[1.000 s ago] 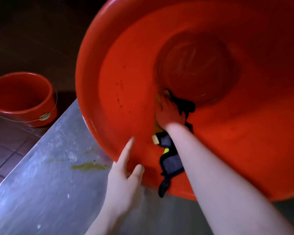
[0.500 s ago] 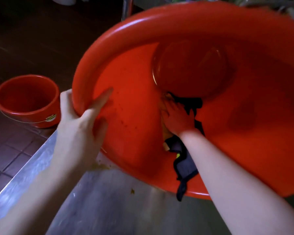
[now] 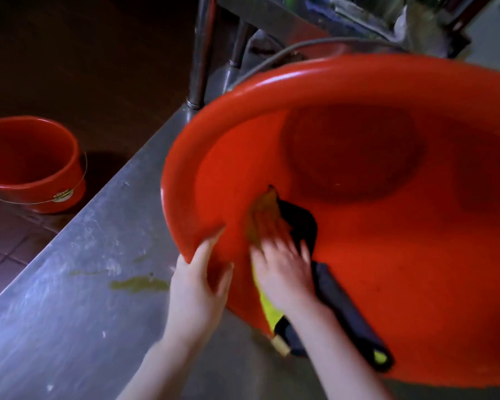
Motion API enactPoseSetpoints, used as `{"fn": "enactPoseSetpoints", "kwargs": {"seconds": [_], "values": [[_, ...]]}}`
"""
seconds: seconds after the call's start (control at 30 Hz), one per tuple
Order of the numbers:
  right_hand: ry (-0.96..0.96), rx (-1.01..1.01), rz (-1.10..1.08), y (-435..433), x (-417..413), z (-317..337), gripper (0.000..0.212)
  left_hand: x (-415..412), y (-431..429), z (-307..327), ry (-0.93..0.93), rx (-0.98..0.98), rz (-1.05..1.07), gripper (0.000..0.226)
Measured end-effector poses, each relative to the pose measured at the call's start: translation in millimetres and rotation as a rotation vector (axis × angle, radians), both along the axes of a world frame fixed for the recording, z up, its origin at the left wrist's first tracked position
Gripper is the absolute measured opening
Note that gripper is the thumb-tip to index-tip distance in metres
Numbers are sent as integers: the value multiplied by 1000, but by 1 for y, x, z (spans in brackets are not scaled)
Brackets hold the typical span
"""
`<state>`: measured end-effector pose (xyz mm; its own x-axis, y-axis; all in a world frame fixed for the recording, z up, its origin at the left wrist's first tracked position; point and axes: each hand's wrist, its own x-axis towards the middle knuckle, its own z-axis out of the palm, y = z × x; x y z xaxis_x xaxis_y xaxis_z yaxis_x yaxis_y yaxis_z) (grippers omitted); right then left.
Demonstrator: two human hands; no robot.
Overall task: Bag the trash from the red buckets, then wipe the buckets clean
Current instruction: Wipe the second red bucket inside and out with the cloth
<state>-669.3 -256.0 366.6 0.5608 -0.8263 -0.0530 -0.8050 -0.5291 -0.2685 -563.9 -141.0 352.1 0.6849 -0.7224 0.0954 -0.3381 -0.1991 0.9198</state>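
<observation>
Red bucket (image 3: 416,284) lies tipped on the table (image 3: 70,298) at right of frame, mouth toward us, our left hand (image 3: 198,287) gripping its lower-left rim while our right hand (image 3: 283,269), just inside it, presses the cloth (image 3: 347,307) flat with spread fingers.

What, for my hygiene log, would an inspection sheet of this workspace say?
Surface: steel counter, scratched, with a greenish smear.
Job's things: big bucket tilted on the counter; cloth inside against its wall; small bucket on the floor.
Clutter: nothing seen.
Grippers: left hand grips the big bucket's rim; right hand presses the cloth flat, blurred.
Cables: grey cable behind the big bucket.
Surroundings: tiled floor, metal legs; shelf contents too blurred to tell.
</observation>
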Motion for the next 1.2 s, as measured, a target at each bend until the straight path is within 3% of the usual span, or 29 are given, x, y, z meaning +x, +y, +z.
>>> {"fn": "enactPoseSetpoints", "kwargs": {"seconds": [0.17, 0.33, 0.4, 0.5, 0.67, 0.77, 0.9, 1.0, 1.07, 1.2], "values": [[25, -67, 33, 1, 1, -6, 58, 2, 4, -2, -45, -14, -30, 68], [-1, 106, -284, -96, 25, -2, 55, 2, 4, -3, -3, -8, -39, 66], [16, 115, -306, -106, 32, -1, 54, 1, 3, -3, 1, -10, -37, 66], [53, 75, -231, -72, 29, -5, 57, 2, 3, -4, 24, -6, -28, 65], [-85, -72, -11, 22, 25, -8, 64, 2, 0, -2, 14, -3, -13, 63], [-55, -34, -54, -16, 34, -8, 58, 3, 1, -2, 30, -6, -12, 64], [-95, 116, -287, -98, 52, -2, 54, 1, 1, 1, 75, 0, -36, 65], [-98, 115, -298, -112, 56, -2, 55, 11, 1, 11, 80, 61, -92, 70], [-88, 108, -286, -110, 53, -5, 54, 29, 1, 30, -64, 92, -96, 73], [-1, 70, -185, -111, 44, -6, 55, 83, -10, 81, -645, -88, -28, 63]]}}
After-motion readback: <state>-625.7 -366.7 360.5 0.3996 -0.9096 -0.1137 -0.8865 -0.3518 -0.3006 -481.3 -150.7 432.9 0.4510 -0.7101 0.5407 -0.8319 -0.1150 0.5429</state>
